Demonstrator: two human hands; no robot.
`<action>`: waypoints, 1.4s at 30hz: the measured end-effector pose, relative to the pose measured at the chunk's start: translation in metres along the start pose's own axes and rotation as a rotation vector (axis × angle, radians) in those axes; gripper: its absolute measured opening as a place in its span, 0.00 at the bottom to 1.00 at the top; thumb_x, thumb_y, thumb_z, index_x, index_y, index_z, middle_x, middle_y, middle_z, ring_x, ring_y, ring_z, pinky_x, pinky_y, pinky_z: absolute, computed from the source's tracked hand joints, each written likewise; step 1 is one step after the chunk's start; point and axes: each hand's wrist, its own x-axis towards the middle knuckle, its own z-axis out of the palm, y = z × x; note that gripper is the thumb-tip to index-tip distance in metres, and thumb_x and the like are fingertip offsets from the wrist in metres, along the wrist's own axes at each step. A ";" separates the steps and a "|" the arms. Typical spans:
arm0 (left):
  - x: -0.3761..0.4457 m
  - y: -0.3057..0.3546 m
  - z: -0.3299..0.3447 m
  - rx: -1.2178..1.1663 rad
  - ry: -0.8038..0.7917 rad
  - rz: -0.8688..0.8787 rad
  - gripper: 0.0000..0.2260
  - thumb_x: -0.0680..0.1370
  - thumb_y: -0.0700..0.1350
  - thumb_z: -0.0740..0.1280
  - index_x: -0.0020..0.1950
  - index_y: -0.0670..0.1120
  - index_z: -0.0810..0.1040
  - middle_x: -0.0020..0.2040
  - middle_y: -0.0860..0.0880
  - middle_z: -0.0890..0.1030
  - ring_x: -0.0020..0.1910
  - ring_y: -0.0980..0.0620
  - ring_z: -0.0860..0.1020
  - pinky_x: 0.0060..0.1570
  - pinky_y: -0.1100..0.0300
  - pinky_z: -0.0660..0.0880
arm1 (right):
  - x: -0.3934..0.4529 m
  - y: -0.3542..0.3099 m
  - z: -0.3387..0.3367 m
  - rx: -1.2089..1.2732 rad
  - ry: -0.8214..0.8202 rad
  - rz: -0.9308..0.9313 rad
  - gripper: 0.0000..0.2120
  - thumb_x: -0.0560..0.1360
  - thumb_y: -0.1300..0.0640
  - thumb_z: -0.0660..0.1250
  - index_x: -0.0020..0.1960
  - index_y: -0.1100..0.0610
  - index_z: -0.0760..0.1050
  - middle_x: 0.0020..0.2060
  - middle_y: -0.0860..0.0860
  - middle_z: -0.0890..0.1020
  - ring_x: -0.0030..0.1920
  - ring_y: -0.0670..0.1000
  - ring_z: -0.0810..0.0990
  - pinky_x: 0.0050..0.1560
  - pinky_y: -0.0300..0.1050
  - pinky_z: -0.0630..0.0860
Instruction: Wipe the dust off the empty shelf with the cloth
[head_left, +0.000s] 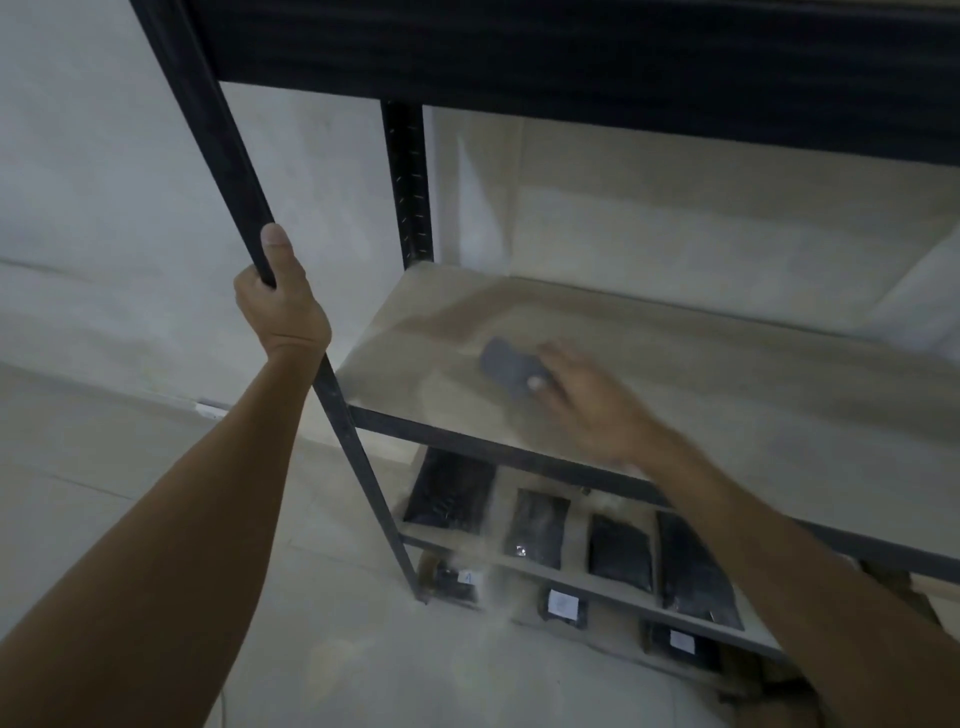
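grey folded cloth (506, 366) lay under the blurred right hand (587, 402) on the pale dusty wooden shelf (727, 374); its grip was unclear. left hand (283, 296) gripped the black metal upright (228, 150) beside the shelf. dust could fall onto black packets (621, 551) below the shelf.

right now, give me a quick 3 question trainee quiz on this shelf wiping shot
1. True or false: the left hand grips the rack's front upright post.
2. Which hand holds the grey cloth on the empty shelf?
3. The black packets lie: A) on the wiped shelf B) on the shelves below it C) on the floor

Key: 1 true. 2 the right hand, thumb on top of the cloth. 3 B.
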 end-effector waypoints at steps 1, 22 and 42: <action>0.000 0.000 0.000 -0.005 0.005 -0.005 0.26 0.71 0.70 0.60 0.29 0.50 0.63 0.27 0.49 0.63 0.27 0.50 0.61 0.31 0.51 0.56 | 0.008 0.023 -0.015 -0.054 0.032 0.093 0.26 0.82 0.39 0.48 0.66 0.56 0.71 0.57 0.56 0.74 0.56 0.59 0.75 0.57 0.57 0.74; -0.003 0.004 0.001 0.001 0.046 0.002 0.25 0.69 0.71 0.61 0.32 0.49 0.64 0.28 0.51 0.66 0.27 0.53 0.66 0.30 0.56 0.64 | -0.014 0.006 -0.008 0.031 0.149 0.127 0.23 0.82 0.40 0.50 0.73 0.47 0.65 0.64 0.56 0.76 0.60 0.59 0.78 0.60 0.53 0.74; -0.001 0.001 0.000 -0.023 0.026 -0.025 0.35 0.63 0.82 0.61 0.31 0.49 0.63 0.29 0.49 0.65 0.29 0.49 0.64 0.33 0.53 0.64 | -0.026 -0.030 0.038 -0.245 0.026 0.069 0.25 0.85 0.52 0.55 0.81 0.52 0.57 0.62 0.52 0.71 0.53 0.55 0.74 0.51 0.54 0.76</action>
